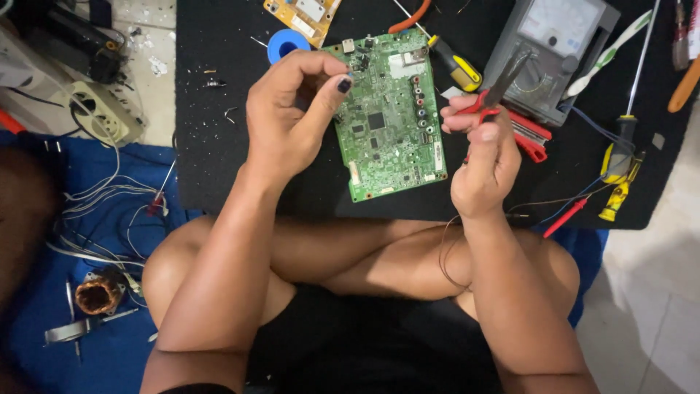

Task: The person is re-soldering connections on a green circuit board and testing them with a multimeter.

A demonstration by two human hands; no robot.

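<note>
A green circuit board (390, 117) lies on a black mat (219, 146) in front of my crossed legs. My left hand (292, 117) hovers over the board's upper left edge, thumb and fingers pinched together on something too small to make out. My right hand (485, 157) sits just right of the board and is closed around red-handled pliers (503, 91), whose dark jaws point up and away over the grey meter.
A grey analog multimeter (550, 51) stands at the back right, with screwdrivers (623, 146) and probes beside it. A blue solder spool (286, 44) and a yellow board (302, 16) lie behind. Left on blue cloth are white wires (102, 211), a power strip (102, 109) and a copper coil (97, 295).
</note>
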